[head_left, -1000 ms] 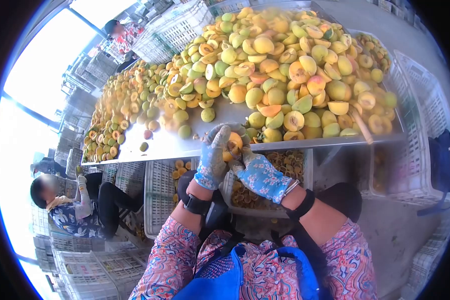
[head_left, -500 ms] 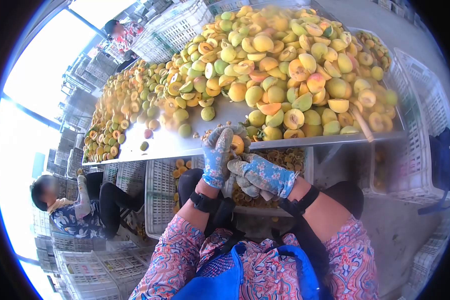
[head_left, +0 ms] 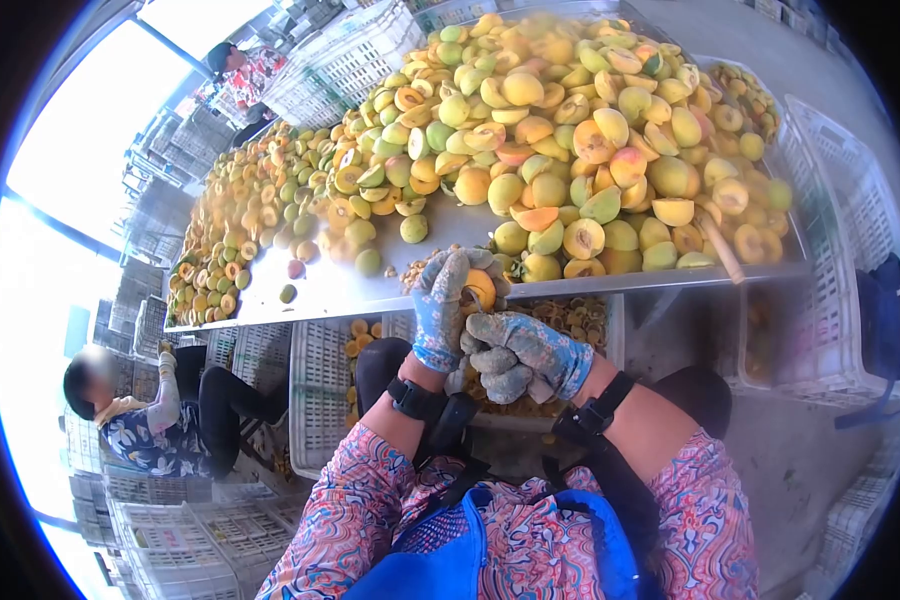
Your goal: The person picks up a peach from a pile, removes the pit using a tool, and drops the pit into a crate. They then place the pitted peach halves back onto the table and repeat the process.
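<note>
My left hand [head_left: 448, 290], in a blue flowered glove with a soiled grey palm, is closed around a cut yellow peach [head_left: 480, 289] at the table's front edge. Just to its right and lower, my right hand [head_left: 520, 355], gloved alike, is curled into a fist. A pale bit like the end of a handle shows beneath that fist; the rest is hidden by the fingers. Small brown peach stones [head_left: 410, 272] lie on the metal table [head_left: 450, 225] beside my left hand. Behind them rises a large heap of halved peaches [head_left: 560, 130].
A wooden handle [head_left: 720, 246] sticks out of the heap at right. Below the table edge stands a white crate [head_left: 320, 400] with cut fruit. More crates [head_left: 835, 250] stand at right. One person [head_left: 160, 420] sits at left, another [head_left: 250, 75] at the far side.
My right hand has turned and curled tighter, its knuckles now facing up near the left wrist. My left hand has shifted slightly right, still holding the peach, whose cut side shows differently.
</note>
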A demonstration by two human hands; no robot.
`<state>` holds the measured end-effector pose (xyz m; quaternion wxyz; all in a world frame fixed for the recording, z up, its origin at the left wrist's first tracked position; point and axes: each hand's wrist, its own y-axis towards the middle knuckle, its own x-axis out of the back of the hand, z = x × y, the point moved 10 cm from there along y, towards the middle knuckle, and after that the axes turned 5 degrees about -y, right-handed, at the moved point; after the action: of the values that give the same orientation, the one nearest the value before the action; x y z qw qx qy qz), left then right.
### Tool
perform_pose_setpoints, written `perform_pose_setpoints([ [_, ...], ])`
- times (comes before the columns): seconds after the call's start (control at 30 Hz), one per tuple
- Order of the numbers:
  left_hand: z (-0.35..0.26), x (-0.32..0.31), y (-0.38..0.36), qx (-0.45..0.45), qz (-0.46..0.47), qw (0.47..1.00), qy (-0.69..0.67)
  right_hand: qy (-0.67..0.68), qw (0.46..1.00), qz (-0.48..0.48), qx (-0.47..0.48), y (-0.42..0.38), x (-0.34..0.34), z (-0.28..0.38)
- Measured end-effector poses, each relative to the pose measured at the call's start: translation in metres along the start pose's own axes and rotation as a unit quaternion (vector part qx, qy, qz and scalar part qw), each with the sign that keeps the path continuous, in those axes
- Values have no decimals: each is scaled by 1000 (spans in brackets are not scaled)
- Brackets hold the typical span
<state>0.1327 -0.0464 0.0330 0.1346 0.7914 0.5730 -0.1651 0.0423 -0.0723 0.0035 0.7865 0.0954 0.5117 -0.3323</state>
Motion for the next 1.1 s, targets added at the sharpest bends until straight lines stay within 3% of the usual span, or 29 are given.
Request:
perform_pose_setpoints([
  [0.13,8,1,3,7,-15,1000,-20,-24,999,-20,9,3,10,1],
  [0.2,23,5,5,69,-53,991,-100,-78,995,-51,47,6,19,8],
  [0.3,25,1,8,99,-92,985,-109,-131,985,-88,70,-4,18,18],
  [0.53,28,-7,16,150,-88,976,-131,-161,975,-96,117,-12,13,31],
  [0.6,38,-4,21,173,-77,953,-237,-233,957,-108,136,-15,7,36],
  [0.73,33,9,22,171,-61,964,-194,-291,949,-85,86,-27,4,30],
  [0.8,10,27,20,135,-92,977,-134,-454,884,-109,-12,-30,23,19],
  [0.87,-22,51,12,94,-90,990,-58,-649,734,-181,-84,-42,23,34],
  [0.93,-57,88,-9,58,-120,991,3,-751,630,-189,-64,-34,59,23],
  [1.0,-82,146,-38,17,-163,986,25,-744,639,-190,-44,-33,54,14],
  [1.07,-95,204,-72,39,-157,983,81,-742,643,-189,-26,-31,56,10],
  [1.1,-99,226,-87,27,-162,984,74,-766,611,-178,-91,-30,73,-1],
])
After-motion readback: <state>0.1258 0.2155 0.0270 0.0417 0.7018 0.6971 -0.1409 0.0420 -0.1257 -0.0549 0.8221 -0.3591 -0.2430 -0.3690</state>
